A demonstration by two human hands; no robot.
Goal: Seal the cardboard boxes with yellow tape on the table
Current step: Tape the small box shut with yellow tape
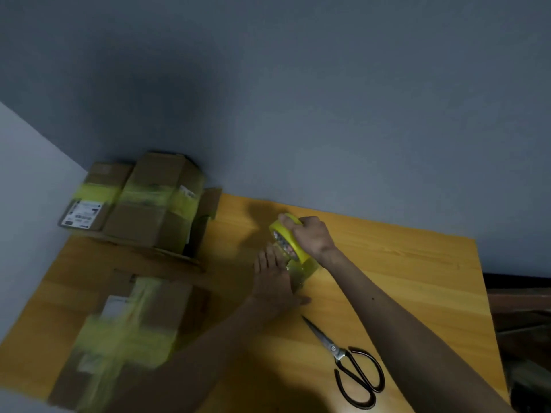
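1. Two hands meet near the middle of the wooden table (387, 263), with both bare forearms reaching in from the near edge.
2. The right hand (313, 238) grips the roll of yellow tape (293, 244) from above, its fingers curled over the rim. The roll stands on edge, tilted, toward the far side of the table.
3. A short strip of tape (304, 269) runs from the roll down toward the left hand. It is translucent and creased, and we cannot tell where its free end lies.
4. The left hand (275, 283) lies palm down, with its fingers straight, pressed together and pointing away. The thumb is spread out to the right. The thumb side touches the strip, but we cannot tell whether it pins the strip to the table.
5. Two taped boxes (143, 204) stand side by side in the far left corner against the grey wall (328, 114). Each is crossed by a yellow band. The smaller one, on the left, carries a white label (83, 214).
6. A third box (119, 332) sits at the near left of the table with yellow tape crossed over its top. This area is blurred.
7. The scissors (353, 363), which have black handles, lie flat on the table between the two forearms. Their blades are together and point toward the left hand, without touching it.
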